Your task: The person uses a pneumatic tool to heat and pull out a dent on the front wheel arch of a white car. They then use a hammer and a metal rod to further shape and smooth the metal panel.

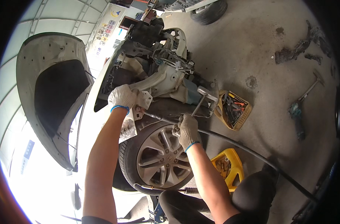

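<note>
My right hand (188, 131), in a pale knitted glove with a blue cuff, grips the handle of a hammer (208, 93). The hammer's head points up and away, above the tyre's far side. My left hand (122, 98), gloved alike, is closed at the edge of the white car body beside a metal plate with holes (144, 100); what its fingers hold is hidden. Just below that plate, a thick black cable (229, 141) ends against the bodywork. It passes close by my right hand and runs to the lower right. Under both hands is the car's wheel (166, 158).
The raised hood (50, 93) stands at the left; the stripped car front (162, 67) lies ahead. A yellow tool box (219, 116) and a second yellow container (235, 164) sit on the floor at the right. Farther off lie a teal-and-black power tool (296, 112) and dark broken parts (293, 54).
</note>
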`<state>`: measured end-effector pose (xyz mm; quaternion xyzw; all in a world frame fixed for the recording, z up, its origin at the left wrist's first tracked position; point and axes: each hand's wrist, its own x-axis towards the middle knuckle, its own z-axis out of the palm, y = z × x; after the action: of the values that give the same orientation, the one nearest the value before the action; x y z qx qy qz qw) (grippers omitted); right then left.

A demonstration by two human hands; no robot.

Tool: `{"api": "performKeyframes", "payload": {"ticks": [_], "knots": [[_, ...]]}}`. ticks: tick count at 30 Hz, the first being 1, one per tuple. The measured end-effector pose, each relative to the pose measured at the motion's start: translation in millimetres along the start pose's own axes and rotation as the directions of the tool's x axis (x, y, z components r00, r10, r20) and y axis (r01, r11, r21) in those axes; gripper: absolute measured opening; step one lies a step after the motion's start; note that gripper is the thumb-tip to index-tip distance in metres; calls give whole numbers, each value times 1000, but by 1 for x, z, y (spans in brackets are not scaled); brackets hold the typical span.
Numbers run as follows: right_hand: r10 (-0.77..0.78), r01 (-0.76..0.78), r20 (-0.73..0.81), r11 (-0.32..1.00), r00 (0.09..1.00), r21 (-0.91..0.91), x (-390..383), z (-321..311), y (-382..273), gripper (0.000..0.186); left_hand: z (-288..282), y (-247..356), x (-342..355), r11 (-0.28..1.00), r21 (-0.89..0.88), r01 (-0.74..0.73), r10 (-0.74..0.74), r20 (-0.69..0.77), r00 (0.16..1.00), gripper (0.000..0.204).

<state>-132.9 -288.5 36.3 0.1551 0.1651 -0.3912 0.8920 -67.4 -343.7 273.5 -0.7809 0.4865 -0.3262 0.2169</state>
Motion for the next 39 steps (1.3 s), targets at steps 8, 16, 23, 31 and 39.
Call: {"api": "performKeyframes", "payload": {"ticks": [8,16,23,31,39], "knots": [[204,-116,212,923,956,-366,-24,14,21,34,0,2,5,1000,28,0,0,13,1000,45],[-346,517,406,721,846,-462,-22,4,47,25,-8,10,1,1000,31,3,-4,34,999,47],[158,-144,119,982,980,-122,-15,6,26,28,-2,3,-2,998,41,41,-42,25,999,47],[271,-199,247,939,930,-279,-43,33,46,22,13,-14,1,999,2,45,-45,17,999,47],[-68,137,225,943,972,-305,-41,28,44,23,-10,-44,24,964,-220,-148,151,-4,989,79]]}}
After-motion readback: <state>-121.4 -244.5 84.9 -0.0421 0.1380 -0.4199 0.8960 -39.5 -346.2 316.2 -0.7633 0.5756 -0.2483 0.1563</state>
